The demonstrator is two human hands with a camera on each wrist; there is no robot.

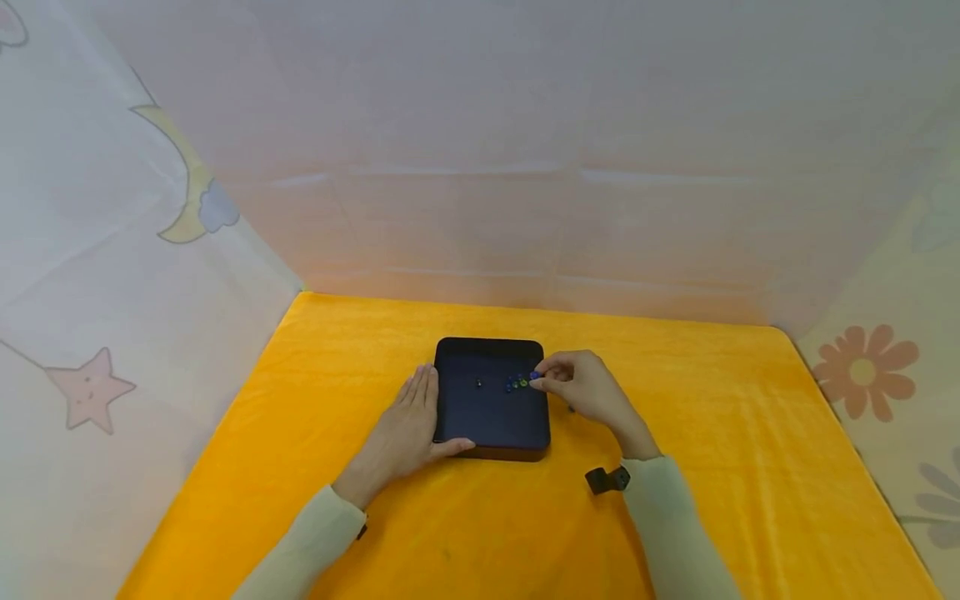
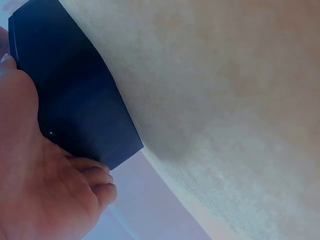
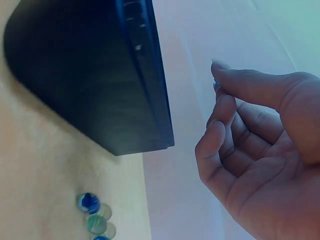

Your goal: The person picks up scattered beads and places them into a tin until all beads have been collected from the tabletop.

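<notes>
A dark, square tray (image 1: 483, 423) with raised sides holds several small blue and green marbles (image 1: 523, 383) right of its middle, and one small dark marble (image 1: 479, 383) apart from them. My left hand (image 1: 400, 431) rests along the tray's left side with straight fingers, its thumb on the near rim. Over the tray's right edge, my right hand (image 1: 588, 388) pinches a blue marble (image 1: 534, 376) between thumb and fingertips. Only a sliver of this blue marble (image 3: 216, 81) shows in the right wrist view.
Outside the tray, a blue marble (image 3: 89, 202) and a green marble (image 3: 96, 224) lie on the cloth in the right wrist view, with part of another blue one. A yellow-orange cloth (image 1: 712, 400) covers the table. Pale printed sheets (image 1: 525, 167) hang around it.
</notes>
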